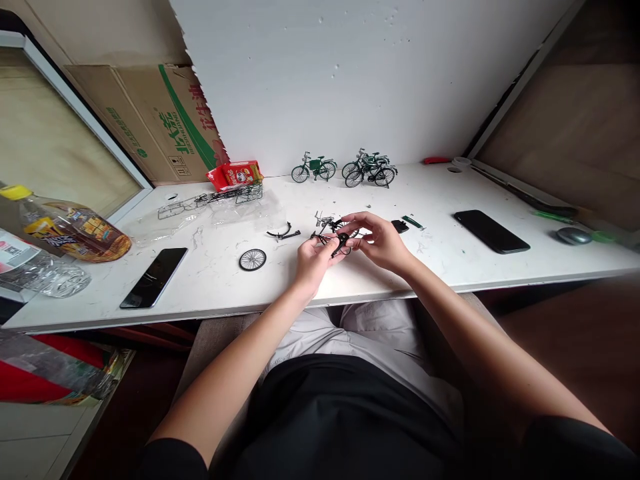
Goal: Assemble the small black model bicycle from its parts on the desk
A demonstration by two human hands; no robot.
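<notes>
Both hands are closed on a partly built black model bicycle frame (342, 238) just above the front of the white table. My left hand (315, 260) pinches it from the left, thumb on top. My right hand (383, 243) grips its right side with bent fingers, partly hiding it. Behind the fingers a black wheel (350, 227) shows in part; whether it is joined to the frame I cannot tell. Left of my hands lie a loose spoked wheel (253, 260) and a curved black fork-like part (283, 232). Silvery handlebar-like parts (324, 219) show just beyond my left hand.
Several finished model bicycles (314, 167) stand along the back wall. Left are a phone (154, 278), bottles (75, 227), a red box (236, 175) and black part sprues (210, 200). Right are another phone (491, 231), a mouse (573, 236) and small green and black pieces (413, 223).
</notes>
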